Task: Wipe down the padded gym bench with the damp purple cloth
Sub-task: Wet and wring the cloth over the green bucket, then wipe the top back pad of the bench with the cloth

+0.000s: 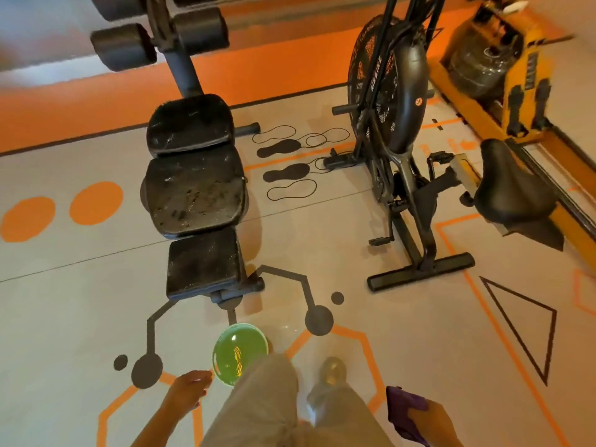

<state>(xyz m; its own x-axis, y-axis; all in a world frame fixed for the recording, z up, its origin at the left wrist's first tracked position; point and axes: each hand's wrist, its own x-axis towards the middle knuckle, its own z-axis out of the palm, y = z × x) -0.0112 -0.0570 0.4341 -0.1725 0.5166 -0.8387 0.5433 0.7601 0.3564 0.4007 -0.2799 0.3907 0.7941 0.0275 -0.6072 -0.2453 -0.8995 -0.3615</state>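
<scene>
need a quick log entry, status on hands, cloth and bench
Right hand grips purple cloth; left hand open. Bench untouched ahead. Green bowl near its foot.

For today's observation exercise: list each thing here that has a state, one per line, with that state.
Purple cloth: bunched, held in right hand.
Left hand: relaxed, holding nothing.
Bench pads: smeared, untouched.
Green bowl: upright on the floor, holding liquid.

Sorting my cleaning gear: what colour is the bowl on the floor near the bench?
Translucent green. The bowl shows in the head view, just past the bench's near end.
</scene>
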